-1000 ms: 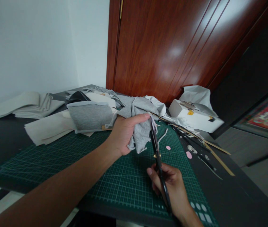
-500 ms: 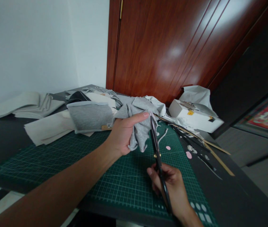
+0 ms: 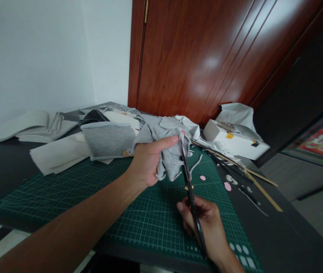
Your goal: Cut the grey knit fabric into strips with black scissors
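Over the green mat (image 3: pixel 64 189), at the left of the worktop (image 3: pixel 2 167), folded pale cloths (image 3: pixel 30 125) and a grey panel (image 3: pixel 108 140) lie stacked, well apart from the cutting. Toward the middle, the left hand (image 3: pixel 145 161) holds a bunched grey cloth (image 3: pixel 171 159) up off the mat, its grip clamped on the fabric with the thumb stretched along the top edge. The thumb tip sits just beside the blades of the scissors (image 3: pixel 189 193), and that is the main hazard: if the blades close while the thumb lies this near, they could nip it. The cloth is crumpled and hangs in folds, so the blades may catch a hidden layer behind the edge and cut a piece that is not meant to be cut; I cannot tell how many layers lie between them. A loose hold could also let the fabric slide, leaving a ragged line.

Right of that, the right hand (image 3: pixel 207 227) has its grip closed through the scissor handles, low over the mat, with the blades pointing up and away into the cloth edge. Pink scraps (image 3: pixel 226 185) and a grey sliver lie on the mat near the blades, and wooden strips (image 3: pixel 260 185) and a white box (image 3: pixel 235 142) sit further right; a scrap dragged into the blades could foul the cut.
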The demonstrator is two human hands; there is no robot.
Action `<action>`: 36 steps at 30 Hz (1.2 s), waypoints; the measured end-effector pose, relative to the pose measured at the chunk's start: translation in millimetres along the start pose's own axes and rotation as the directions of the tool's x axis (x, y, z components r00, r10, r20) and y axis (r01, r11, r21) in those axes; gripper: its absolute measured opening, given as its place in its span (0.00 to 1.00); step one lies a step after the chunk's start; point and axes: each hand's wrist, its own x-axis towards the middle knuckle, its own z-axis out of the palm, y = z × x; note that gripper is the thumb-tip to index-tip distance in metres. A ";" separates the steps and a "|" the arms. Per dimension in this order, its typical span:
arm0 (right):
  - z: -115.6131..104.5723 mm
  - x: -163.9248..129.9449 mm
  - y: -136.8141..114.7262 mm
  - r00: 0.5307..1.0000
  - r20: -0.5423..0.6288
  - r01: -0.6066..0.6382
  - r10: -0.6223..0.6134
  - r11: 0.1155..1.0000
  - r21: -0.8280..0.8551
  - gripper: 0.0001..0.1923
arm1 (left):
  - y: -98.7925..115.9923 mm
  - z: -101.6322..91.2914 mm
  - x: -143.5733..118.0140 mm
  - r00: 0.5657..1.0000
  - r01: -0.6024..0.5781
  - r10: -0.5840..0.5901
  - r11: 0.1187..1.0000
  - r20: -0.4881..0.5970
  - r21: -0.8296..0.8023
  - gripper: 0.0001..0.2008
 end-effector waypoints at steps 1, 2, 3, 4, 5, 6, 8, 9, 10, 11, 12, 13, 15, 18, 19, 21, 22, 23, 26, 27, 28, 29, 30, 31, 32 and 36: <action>0.1 -0.1 0.2 1.000 0.000 0.002 -0.002 1.000 0.000 0.22 | 0.0 0.2 -0.1 1.000 0.001 -0.001 1.000 0.003 0.001 0.13; 0.2 -0.3 0.3 1.000 0.001 0.004 -0.004 1.000 0.001 0.22 | -0.1 0.5 -0.4 1.000 0.000 0.000 1.000 0.004 -0.002 0.14; 0.3 -0.5 0.1 1.000 0.001 0.007 -0.007 1.000 0.002 0.21 | -0.1 0.9 -0.8 1.000 -0.002 0.002 1.000 0.002 -0.005 0.14; 0.3 -0.8 -0.2 1.000 0.000 0.012 -0.012 1.000 0.005 0.21 | -0.1 1.4 -1.2 1.000 -0.003 0.003 1.000 0.001 -0.009 0.14; 0.4 -1.0 -0.6 1.000 -0.001 0.019 -0.019 1.000 0.009 0.21 | -0.1 1.9 -1.6 1.000 -0.005 0.005 1.000 0.001 -0.011 0.14; 0.4 -1.3 -1.2 1.000 -0.004 0.024 -0.024 1.000 0.014 0.21 | -0.3 2.4 -1.8 1.000 -0.008 0.008 1.000 -0.002 -0.012 0.13; 0.4 -1.9 -2.6 1.000 -0.006 0.028 -0.028 0.999 0.022 0.21 | -1.1 3.4 -2.1 1.000 -0.015 0.014 1.000 -0.016 -0.006 0.12; 0.4 -2.2 -3.4 1.000 -0.002 0.025 -0.025 0.999 0.024 0.21 | -1.6 3.8 -2.1 1.000 -0.019 0.019 1.000 -0.024 -0.002 0.12; 0.4 -2.4 -4.1 1.000 0.004 0.023 -0.023 0.999 0.025 0.21 | -2.3 4.2 -2.1 0.999 -0.025 0.025 1.000 -0.032 0.002 0.12; 0.4 -2.6 -4.9 1.000 0.013 0.021 -0.021 0.999 0.026 0.20 | -2.9 4.5 -2.1 0.999 -0.031 0.031 1.000 -0.038 0.004 0.12; 0.3 -2.7 -5.6 1.000 0.024 0.020 -0.020 0.999 0.029 0.20 | -3.6 4.8 -2.1 0.998 -0.038 0.038 0.999 -0.042 0.006 0.11; 0.2 -2.8 -6.3 0.999 0.036 0.020 -0.021 0.999 0.035 0.20 | -4.1 5.1 -2.1 0.998 -0.046 0.046 0.999 -0.045 0.006 0.11; -0.1 -2.8 -7.6 0.998 0.054 0.020 -0.022 0.999 0.045 0.20 | -5.1 5.6 -2.3 0.996 -0.067 0.067 0.998 -0.051 0.005 0.11; -0.6 -2.5 -9.1 0.997 0.067 0.024 -0.027 0.999 0.045 0.20 | -6.1 6.4 -2.6 0.992 -0.105 0.106 0.994 -0.063 0.019 0.10; -0.7 -2.3 -9.6 0.997 0.068 0.026 -0.029 0.999 0.043 0.20 | -6.4 6.7 -2.7 0.990 -0.123 0.124 0.992 -0.066 0.025 0.09; -0.7 -2.2 -10.3 0.997 0.067 0.029 -0.031 0.999 0.037 0.20 | -7.0 7.4 -3.0 0.987 -0.143 0.145 0.989 -0.067 0.030 0.09; -0.6 -2.2 -10.7 0.997 0.067 0.028 -0.030 0.999 0.033 0.20 | -7.3 7.8 -3.2 0.987 -0.144 0.146 0.989 -0.066 0.028 0.09; -0.5 -2.3 -11.0 0.997 0.067 0.026 -0.028 0.999 0.031 0.20 | -7.6 8.3 -3.3 0.987 -0.146 0.147 0.989 -0.065 0.025 0.08; -0.4 -2.7 -11.7 0.997 0.066 0.027 -0.029 0.999 0.030 0.20 | -8.6 9.9 -3.4 0.981 -0.180 0.182 0.983 -0.068 0.027 0.09; -0.4 -2.8 -11.9 0.997 0.065 0.026 -0.028 0.999 0.033 0.20 | -9.1 10.4 -3.4 0.978 -0.196 0.197 0.980 -0.072 0.030 0.09; -0.5 -2.9 -11.9 0.998 0.063 0.025 -0.027 0.999 0.037 0.21 | -9.6 10.7 -3.3 0.976 -0.204 0.206 0.978 -0.075 0.033 0.09; -0.6 -2.9 -11.9 0.998 0.062 0.021 -0.024 0.999 0.042 0.21 | -10.2 10.9 -3.2 0.976 -0.203 0.206 0.978 -0.076 0.035 0.08; -0.8 -2.9 -11.8 0.998 0.061 0.016 -0.019 0.999 0.046 0.22 | -11.0 10.9 -3.1 0.976 -0.201 0.203 0.979 -0.077 0.037 0.08; -1.1 -2.8 -11.5 0.998 0.062 0.014 -0.017 0.999 0.049 0.22 | -11.8 10.7 -3.0 0.976 -0.203 0.205 0.978 -0.075 0.040 0.07; -1.4 -2.7 -11.2 0.998 0.066 0.014 -0.017 0.999 0.052 0.22 | -12.7 10.4 -2.9 0.974 -0.211 0.214 0.976 -0.069 0.042 0.07; -3.3 -1.9 -9.1 0.995 0.097 0.025 -0.030 0.998 0.053 0.22 | -15.2 9.0 -2.2 0.973 -0.224 0.226 0.973 -0.052 0.052 0.07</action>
